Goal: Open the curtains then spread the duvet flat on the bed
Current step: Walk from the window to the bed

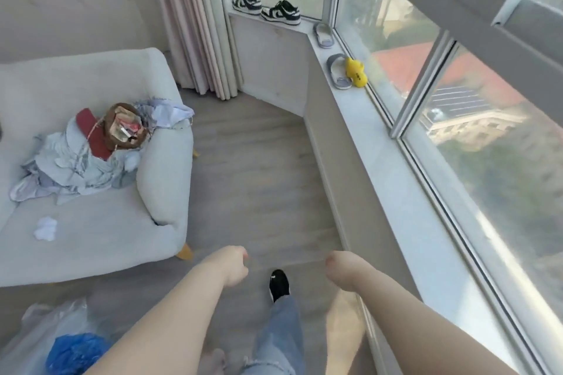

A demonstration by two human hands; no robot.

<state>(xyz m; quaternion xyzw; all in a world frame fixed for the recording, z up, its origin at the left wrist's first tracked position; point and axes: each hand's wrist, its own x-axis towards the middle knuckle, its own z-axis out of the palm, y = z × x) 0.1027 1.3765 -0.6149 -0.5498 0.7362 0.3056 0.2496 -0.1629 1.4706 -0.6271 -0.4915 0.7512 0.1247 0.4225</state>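
1. Curtains (198, 24) hang bunched in pink-beige folds in the far corner, well beyond both sets of fingers and to their left, beside the window frame; the glass along the right wall stands uncovered.
2. Closest in, the left hand (233, 266) is out in front of the person with its fingers curled into a loose fist, holding nothing that I can see.
3. Beside it, the right hand (341, 268) is also held forward, fingers tucked under and away from view, so I cannot tell whether they are pressed together or pinching anything.
4. Between and just below the two hands, a foot in a black shoe (278, 285) steps on the grey wooden floor (259, 161), with a blue jeans leg behind it.
5. Low and left of the left fingers lie a clear plastic bag (54, 323) and a crumpled blue bag (76, 353).
6. Left of the left fingers and farther on stands a pale sofa (164, 167) carrying a heap of light clothes (76, 167), a brown bag (125, 129) and a white wad (45, 228).
7. Right of the right fingers runs the window sill (396, 179); farther along it sit a grey slipper (338, 70) touching a yellow duck toy (355, 71), then a second slipper (324, 35).
8. Farthest off, a pair of black-and-white sneakers (265, 7) rests on the end sill.
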